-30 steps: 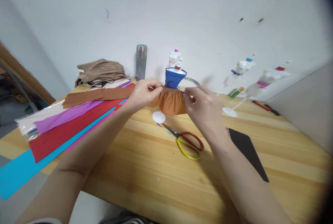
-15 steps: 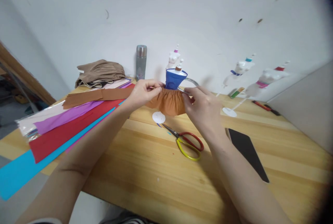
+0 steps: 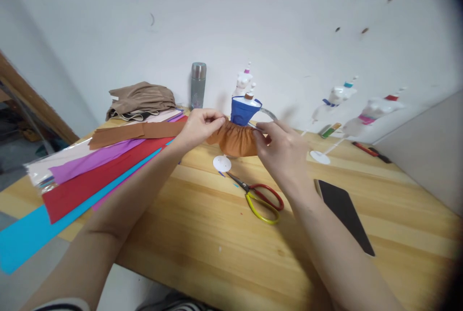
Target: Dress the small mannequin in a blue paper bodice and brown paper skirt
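Observation:
A small dress form stands on a round white base (image 3: 222,163) near the table's middle, wearing a blue bodice (image 3: 245,111). Around its waist sits a gathered brown paper skirt (image 3: 236,140). My left hand (image 3: 200,128) pinches the skirt's left top edge, fingers closed. On the skirt's right side, my right hand (image 3: 284,147) grips the gathered paper with fingers curled. A long brown strip (image 3: 135,132) runs left from under my left hand over the coloured sheets.
Red-and-yellow scissors (image 3: 261,198) lie just in front of the form. A dark phone (image 3: 344,214) rests at the right. Coloured paper sheets (image 3: 79,176) cover the table's left. A folded tan cloth (image 3: 141,99), a steel flask (image 3: 197,85) and other white dress forms (image 3: 369,111) stand by the wall.
Both hands stay on the skirt. The gathered brown paper sits slightly higher and tighter around the form's waist than a second ago.

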`<state>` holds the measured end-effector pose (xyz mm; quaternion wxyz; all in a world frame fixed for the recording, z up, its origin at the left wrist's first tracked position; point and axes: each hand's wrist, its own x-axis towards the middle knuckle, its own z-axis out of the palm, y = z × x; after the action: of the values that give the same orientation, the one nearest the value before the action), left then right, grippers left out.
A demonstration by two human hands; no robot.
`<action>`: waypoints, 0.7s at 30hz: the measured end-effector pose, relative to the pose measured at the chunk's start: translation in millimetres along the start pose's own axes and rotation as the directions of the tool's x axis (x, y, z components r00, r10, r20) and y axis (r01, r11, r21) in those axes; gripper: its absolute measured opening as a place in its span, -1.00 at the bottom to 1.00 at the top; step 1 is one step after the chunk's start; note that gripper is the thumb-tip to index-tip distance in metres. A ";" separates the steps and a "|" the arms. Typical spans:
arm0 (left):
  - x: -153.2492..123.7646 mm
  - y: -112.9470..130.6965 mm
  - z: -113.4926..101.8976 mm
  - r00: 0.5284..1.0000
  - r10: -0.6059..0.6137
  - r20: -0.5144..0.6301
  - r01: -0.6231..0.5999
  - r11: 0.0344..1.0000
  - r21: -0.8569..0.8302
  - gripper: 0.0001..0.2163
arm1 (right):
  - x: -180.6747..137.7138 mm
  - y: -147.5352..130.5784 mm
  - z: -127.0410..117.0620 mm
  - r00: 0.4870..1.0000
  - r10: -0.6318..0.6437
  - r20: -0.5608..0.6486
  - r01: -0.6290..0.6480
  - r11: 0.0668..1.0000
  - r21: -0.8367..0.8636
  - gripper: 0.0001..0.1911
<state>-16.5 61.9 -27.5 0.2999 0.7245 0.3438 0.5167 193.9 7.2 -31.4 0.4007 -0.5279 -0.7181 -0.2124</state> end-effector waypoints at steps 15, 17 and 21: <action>2.2 -3.0 -2.7 1.000 0.021 -0.007 -0.021 1.000 0.002 -0.79 | -0.9 -0.9 2.6 1.000 -0.016 -0.015 0.016 1.000 0.021 -0.72; 4.0 -3.6 -3.3 1.000 0.024 -0.002 -0.024 1.000 0.003 -0.79 | -1.0 -0.8 3.3 1.000 -0.015 -0.017 0.016 0.999 0.032 -0.72; 9.8 -2.9 -4.8 0.999 0.037 0.037 -0.038 0.999 0.023 -0.82 | -1.4 -0.2 4.8 1.000 -0.014 -0.018 0.015 0.999 0.045 -0.72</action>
<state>-19.5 71.9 -23.1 0.2879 0.7435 0.3306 0.5049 192.2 9.8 -35.3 0.4175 -0.5115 -0.7229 -0.2038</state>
